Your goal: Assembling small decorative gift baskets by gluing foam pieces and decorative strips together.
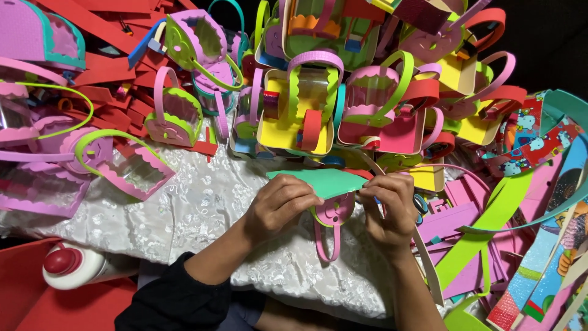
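Observation:
Both my hands meet over a white lace cloth (pixel 202 214). My left hand (pixel 283 204) pinches the near edge of a teal foam sheet (pixel 318 181), fingers curled on it. My right hand (pixel 387 208) grips the same sheet's right end. Under the sheet hangs a pink foam bag piece with a green trim and a long pink handle (pixel 332 227), held between both hands. Which hand carries the pink piece I cannot tell.
Several finished foam baskets in yellow (pixel 297 110), pink and green are piled at the back. Red foam sheets (pixel 116 61) lie at the upper left, pink window frames (pixel 131 171) at left. A white glue bottle with a red cap (pixel 73 265) lies lower left. Loose strips (pixel 490 220) fill the right.

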